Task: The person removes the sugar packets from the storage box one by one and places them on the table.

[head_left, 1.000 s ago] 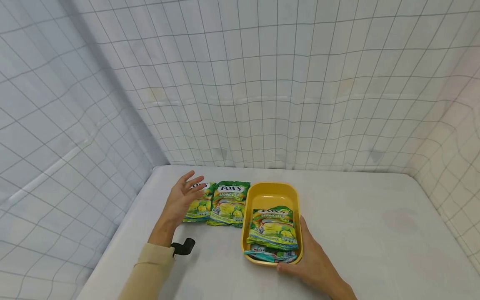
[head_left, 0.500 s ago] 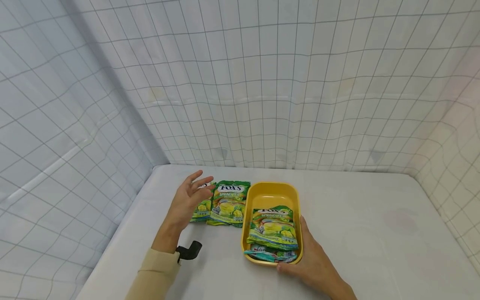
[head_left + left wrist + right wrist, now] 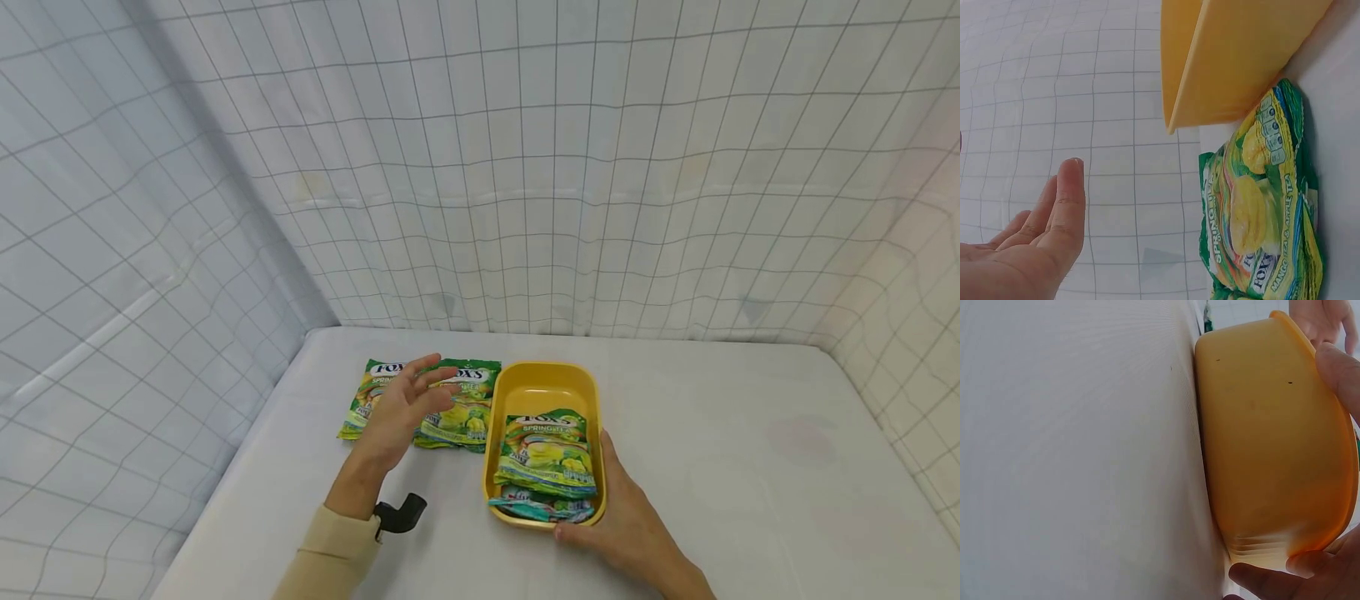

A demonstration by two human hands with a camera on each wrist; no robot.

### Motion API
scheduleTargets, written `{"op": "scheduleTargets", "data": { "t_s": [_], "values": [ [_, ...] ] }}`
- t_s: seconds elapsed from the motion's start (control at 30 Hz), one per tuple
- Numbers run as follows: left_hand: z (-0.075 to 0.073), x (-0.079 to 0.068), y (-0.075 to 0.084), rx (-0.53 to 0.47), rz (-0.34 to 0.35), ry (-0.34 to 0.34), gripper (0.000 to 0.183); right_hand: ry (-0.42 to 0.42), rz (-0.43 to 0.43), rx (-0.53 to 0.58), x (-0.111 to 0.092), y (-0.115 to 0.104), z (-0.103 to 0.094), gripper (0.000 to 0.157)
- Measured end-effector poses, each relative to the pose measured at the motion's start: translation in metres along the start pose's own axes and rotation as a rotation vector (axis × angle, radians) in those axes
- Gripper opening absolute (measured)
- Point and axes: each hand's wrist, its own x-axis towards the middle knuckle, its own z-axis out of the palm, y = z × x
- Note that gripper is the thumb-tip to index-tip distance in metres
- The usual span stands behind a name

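My left hand (image 3: 393, 421) hangs with extended fingers over two green Fox's Spring Tea candy bags, overlapping both in the head view. The right bag (image 3: 467, 421) lies against a yellow plastic tub (image 3: 543, 385); the left bag (image 3: 366, 402) is partly covered by the hand. In the left wrist view nothing is between that hand's fingers, and a candy bag (image 3: 1257, 206) lies beside it. My right hand (image 3: 633, 521) grips the tub's near right corner, thumb at the near rim and fingers along the right side. Inside the tub lies another green candy bag (image 3: 546, 457).
A teal-edged packet (image 3: 542, 507) sits at the near end of the tub, partly under the green bag. The white tabletop (image 3: 720, 467) stretches to the right. Gridded white cloth walls (image 3: 555, 208) enclose the back and sides.
My left hand has moved right, from the left candy bag towards the right one, uncovering more of the left bag. The right hand and the tub have stayed in place.
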Motion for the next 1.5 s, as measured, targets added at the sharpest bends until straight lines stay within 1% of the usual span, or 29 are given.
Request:
{"op": "scheduleTargets", "data": {
  "t_s": [0.23,0.43,0.53,0.67,0.9,1.07,1.23,1.33,1.5],
  "values": [
    [0.012,0.001,-0.004,-0.046,-0.006,-0.012,0.067,-0.005,0.005,0.010,0.000,0.000,0.001,0.148],
    [0.023,0.000,-0.005,-0.032,-0.027,-0.018,0.073,-0.004,-0.001,0.000,0.001,-0.001,0.000,0.147],
    [0.028,0.000,-0.007,-0.032,-0.046,-0.026,0.071,-0.007,0.005,-0.009,0.000,-0.001,0.000,0.147],
    [0.036,0.001,-0.012,-0.022,-0.071,-0.029,0.068,-0.008,0.010,-0.010,0.001,-0.001,0.000,0.148],
    [0.047,0.001,-0.024,0.039,-0.108,-0.042,0.071,-0.008,0.008,-0.017,0.001,0.000,0.000,0.148],
    [0.052,0.000,-0.029,0.033,-0.113,-0.076,0.077,-0.011,0.016,-0.006,0.001,-0.001,0.000,0.147],
    [0.056,-0.003,-0.033,0.022,-0.137,-0.103,0.082,-0.013,0.027,-0.017,0.001,-0.001,0.000,0.148],
    [0.059,-0.004,-0.035,0.010,-0.145,-0.103,0.082,-0.006,0.021,-0.027,0.001,-0.001,0.001,0.147],
    [0.065,-0.008,-0.036,0.034,-0.143,-0.103,0.076,-0.002,0.013,-0.030,0.001,-0.001,0.000,0.147]
  ]
}}
